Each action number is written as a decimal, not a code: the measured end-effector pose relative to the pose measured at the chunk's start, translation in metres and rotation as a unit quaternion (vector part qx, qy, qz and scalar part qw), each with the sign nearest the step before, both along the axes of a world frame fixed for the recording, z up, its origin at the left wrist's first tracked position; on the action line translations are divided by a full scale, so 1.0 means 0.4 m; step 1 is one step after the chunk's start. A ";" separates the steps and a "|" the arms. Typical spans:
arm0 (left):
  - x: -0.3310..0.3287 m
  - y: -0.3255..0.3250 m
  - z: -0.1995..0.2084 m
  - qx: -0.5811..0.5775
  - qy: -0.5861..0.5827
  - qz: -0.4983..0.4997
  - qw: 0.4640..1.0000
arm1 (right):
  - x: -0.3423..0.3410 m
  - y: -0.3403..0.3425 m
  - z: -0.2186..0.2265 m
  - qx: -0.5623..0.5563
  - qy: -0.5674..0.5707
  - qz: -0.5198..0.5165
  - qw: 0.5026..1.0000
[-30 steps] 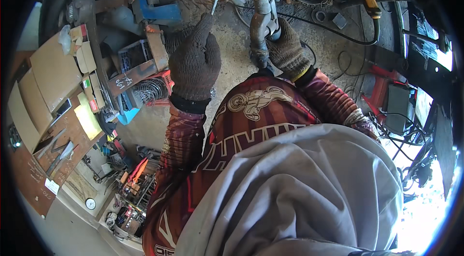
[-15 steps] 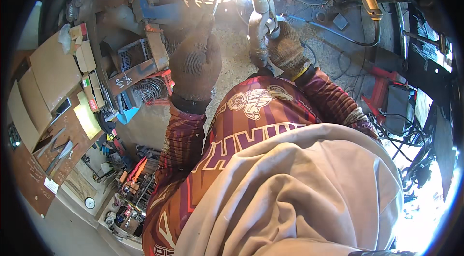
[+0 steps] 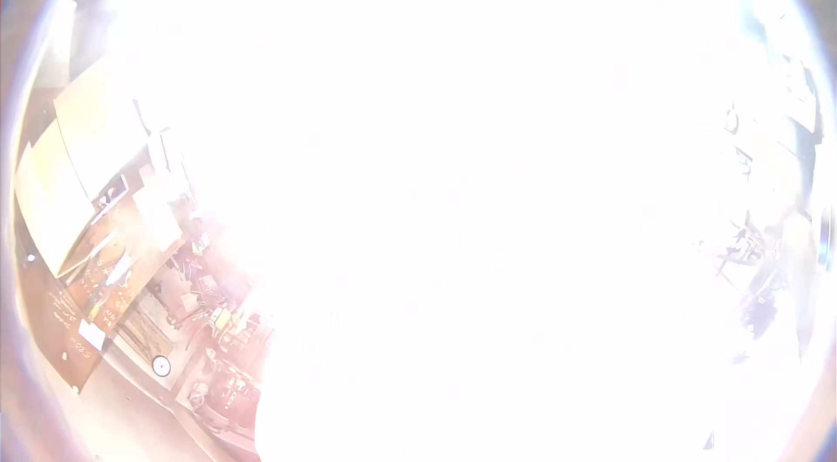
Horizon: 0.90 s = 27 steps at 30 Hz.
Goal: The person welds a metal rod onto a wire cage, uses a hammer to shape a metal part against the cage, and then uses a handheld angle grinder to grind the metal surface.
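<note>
A white glare floods the whole middle of the head view. Both of my hands, my forearms and whatever they hold or touch are lost in it. No finger outline shows, so neither hand's grip can be read. Only the left and right margins keep any detail.
Pale cardboard sheets [image 3: 100, 135] lie at the left over a brown board [image 3: 65, 336] with handwritten marks. A white paper slip [image 3: 91, 335] is on the board. Below stands a round white dial [image 3: 161, 365], beside cluttered shop items [image 3: 228, 392]. Dark cables [image 3: 741, 253] show faintly at right.
The glare spread from the top centre over the picture. Earlier, my gloved left hand was raised near a wire cage; my gloved right hand was closed on a grey metal tool. Both are now whited out.
</note>
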State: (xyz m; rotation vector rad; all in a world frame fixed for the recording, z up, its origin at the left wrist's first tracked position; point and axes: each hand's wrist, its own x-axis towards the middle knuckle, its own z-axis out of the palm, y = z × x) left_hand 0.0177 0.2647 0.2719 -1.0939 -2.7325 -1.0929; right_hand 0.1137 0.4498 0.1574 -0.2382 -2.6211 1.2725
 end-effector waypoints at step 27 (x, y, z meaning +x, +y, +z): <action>0.010 0.016 0.008 -0.094 0.074 0.041 0.992 | -0.023 -0.001 0.085 -0.165 -0.123 -0.071 0.976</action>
